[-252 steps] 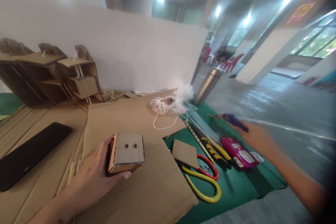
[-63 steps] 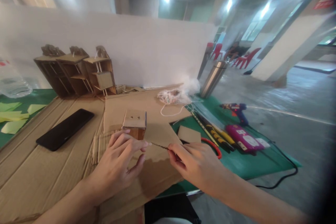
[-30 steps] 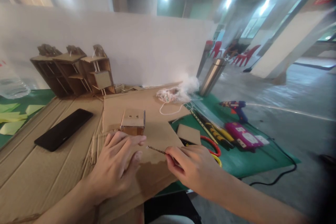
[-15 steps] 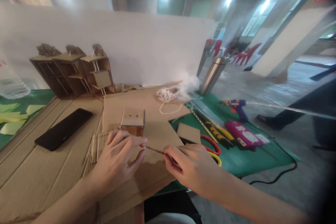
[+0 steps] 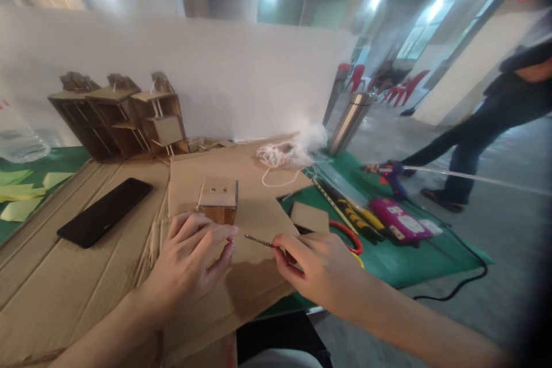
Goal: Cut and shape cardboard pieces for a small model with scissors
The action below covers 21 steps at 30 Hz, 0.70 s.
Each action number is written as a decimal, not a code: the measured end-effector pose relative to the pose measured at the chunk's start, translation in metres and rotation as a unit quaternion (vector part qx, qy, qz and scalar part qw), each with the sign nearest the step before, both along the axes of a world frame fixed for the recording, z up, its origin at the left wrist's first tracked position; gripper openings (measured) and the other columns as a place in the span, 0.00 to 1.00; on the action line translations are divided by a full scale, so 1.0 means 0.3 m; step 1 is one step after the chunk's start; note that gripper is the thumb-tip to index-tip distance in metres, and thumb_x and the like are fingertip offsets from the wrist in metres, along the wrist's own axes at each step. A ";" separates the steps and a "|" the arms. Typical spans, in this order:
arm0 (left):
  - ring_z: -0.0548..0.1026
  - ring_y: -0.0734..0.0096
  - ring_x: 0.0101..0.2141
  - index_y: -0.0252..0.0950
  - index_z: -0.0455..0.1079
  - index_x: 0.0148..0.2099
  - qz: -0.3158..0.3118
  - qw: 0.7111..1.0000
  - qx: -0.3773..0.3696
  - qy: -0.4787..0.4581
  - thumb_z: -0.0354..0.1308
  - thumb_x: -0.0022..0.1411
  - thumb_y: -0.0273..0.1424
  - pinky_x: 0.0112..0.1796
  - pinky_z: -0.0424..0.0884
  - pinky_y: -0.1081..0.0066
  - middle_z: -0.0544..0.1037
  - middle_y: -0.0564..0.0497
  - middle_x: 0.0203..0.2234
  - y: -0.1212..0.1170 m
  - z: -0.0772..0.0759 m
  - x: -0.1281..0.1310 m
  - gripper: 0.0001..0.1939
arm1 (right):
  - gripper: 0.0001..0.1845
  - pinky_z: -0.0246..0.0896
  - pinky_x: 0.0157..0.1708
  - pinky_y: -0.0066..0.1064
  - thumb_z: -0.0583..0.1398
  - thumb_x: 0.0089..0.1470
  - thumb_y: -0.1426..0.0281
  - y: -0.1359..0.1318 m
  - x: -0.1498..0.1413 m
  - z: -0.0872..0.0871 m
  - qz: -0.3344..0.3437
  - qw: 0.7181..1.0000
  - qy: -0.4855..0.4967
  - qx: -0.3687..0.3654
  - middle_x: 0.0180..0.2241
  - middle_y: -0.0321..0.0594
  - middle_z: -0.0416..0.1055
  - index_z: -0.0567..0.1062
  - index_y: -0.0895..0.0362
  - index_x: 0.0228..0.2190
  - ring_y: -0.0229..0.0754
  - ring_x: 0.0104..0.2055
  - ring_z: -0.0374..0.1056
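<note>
Just near-right of the box (image 5: 218, 194), the bit (image 5: 257, 240) looks light, stiff and slim, best held by the end the right hand (image 5: 321, 267) pinches, while the left hand's (image 5: 190, 256) fingertips nearly meet, contents unclear.

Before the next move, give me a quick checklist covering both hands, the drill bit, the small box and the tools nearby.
1. Drill bit gripped in the right hand: ok, pinched at one end.
2. Bit's free tip clear of the left hand: ok, a gap shows.
3. Left fingertips free of any small piece: cannot tell.
4. Top of the cardboard box in view: ok, two dark spots show; their depth, cannot tell.
5. Scissors fully visible: not ok, the right hand covers part.
6. Glue gun cool: cannot tell.
</note>
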<state>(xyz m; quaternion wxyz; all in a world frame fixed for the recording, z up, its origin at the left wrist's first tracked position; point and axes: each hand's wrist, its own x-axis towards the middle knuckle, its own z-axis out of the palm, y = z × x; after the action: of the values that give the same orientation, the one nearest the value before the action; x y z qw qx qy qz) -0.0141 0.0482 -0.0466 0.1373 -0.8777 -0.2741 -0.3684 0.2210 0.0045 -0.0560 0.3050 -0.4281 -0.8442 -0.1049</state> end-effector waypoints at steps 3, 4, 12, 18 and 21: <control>0.74 0.67 0.32 0.40 0.66 0.46 0.009 1.000 -0.004 -0.007 0.57 0.61 0.21 0.36 0.64 0.65 0.80 0.54 0.29 0.004 0.006 -0.006 0.12 | 0.09 0.46 0.20 0.27 0.53 0.56 0.76 -0.007 0.010 0.015 0.008 0.995 0.056 -0.080 0.16 0.31 0.66 0.73 0.58 0.28 0.33 0.17 0.60; 0.74 0.67 0.32 0.41 0.66 0.46 0.010 1.000 -0.007 -0.010 0.57 0.61 0.22 0.36 0.64 0.65 0.80 0.55 0.29 0.005 0.008 -0.007 0.12 | 0.08 0.48 0.20 0.25 0.54 0.55 0.76 -0.010 0.012 0.025 0.013 0.985 0.088 -0.148 0.16 0.31 0.66 0.73 0.57 0.29 0.32 0.17 0.60; 0.75 0.68 0.34 0.41 0.64 0.48 -0.013 0.994 -0.098 -0.052 0.56 0.62 0.22 0.38 0.65 0.65 0.79 0.56 0.31 -0.008 0.002 0.002 0.14 | 0.13 0.46 0.12 0.20 0.60 0.55 0.60 -0.009 0.033 0.068 0.082 0.717 0.359 -0.592 0.16 0.27 0.64 0.66 0.56 0.29 0.28 0.14 0.52; 0.74 0.68 0.36 0.41 0.62 0.49 -0.030 0.981 -0.158 -0.107 0.57 0.62 0.23 0.40 0.67 0.63 0.77 0.56 0.31 -0.013 -0.005 0.016 0.14 | 0.21 0.44 0.10 0.19 0.63 0.51 0.52 0.012 0.025 0.043 0.118 0.654 0.434 -0.608 0.15 0.27 0.66 0.66 0.56 0.29 0.27 0.10 0.52; 0.74 0.68 0.36 0.40 0.62 0.48 -0.028 0.980 -0.163 -0.112 0.57 0.62 0.22 0.40 0.68 0.62 0.77 0.55 0.31 -0.013 -0.001 0.019 0.14 | 0.22 0.44 0.10 0.18 0.64 0.51 0.52 0.013 0.017 0.031 0.122 0.650 0.437 -0.610 0.15 0.27 0.66 0.66 0.57 0.30 0.26 0.10 0.52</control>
<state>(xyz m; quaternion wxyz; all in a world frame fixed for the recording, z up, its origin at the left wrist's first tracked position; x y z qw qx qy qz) -0.0084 0.0443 -0.0469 -0.0495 -0.8485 -0.3198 -0.4187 0.2260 0.0086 -0.0468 0.3185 -0.4071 -0.5312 0.6713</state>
